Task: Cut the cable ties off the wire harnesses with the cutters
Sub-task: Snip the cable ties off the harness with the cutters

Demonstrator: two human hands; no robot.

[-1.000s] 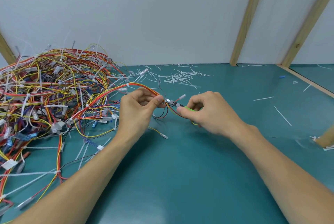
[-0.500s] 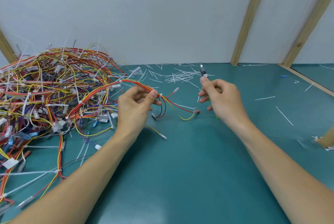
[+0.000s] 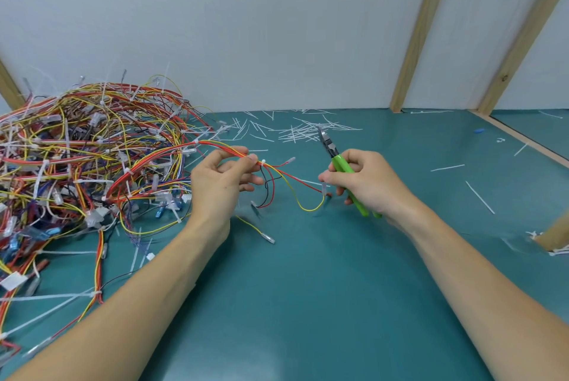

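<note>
A bundle of red, yellow and orange wires (image 3: 221,146), one harness pulled from the heap, runs from the pile toward the middle of the teal table (image 3: 308,303), and the left hand (image 3: 220,185) pinches it between thumb and fingertips at about the centre of the view. A small white cable tie (image 3: 263,162) sits on the bundle just at 3 o'clock of those fingertips. Beyond it the wires fan out loose: a red one (image 3: 304,182) slopes toward 4 o'clock, a yellow one (image 3: 303,206) sags in a loop, and a black one (image 3: 267,193) hangs down toward the table.

The green-handled metal cutters (image 3: 341,165) are in the right hand (image 3: 369,183), whose fingers curl round the handles; the steel tip points up toward 11 o'clock and touches no wire. Whether the blades are parted is hard to tell. The two hands are apart, with the loose wire ends between them.

At 9 o'clock of the left hand lies the big tangled heap of many-coloured wire harnesses (image 3: 86,159), studded with white ties. At 12 o'clock, near the white back wall (image 3: 246,26), lies a scatter of thin white cut tie strips (image 3: 301,131). More single strips (image 3: 480,197) lie at 3 o'clock of the right hand. Two slanted wooden battens (image 3: 415,42) lean against the wall at 1 o'clock.
</note>
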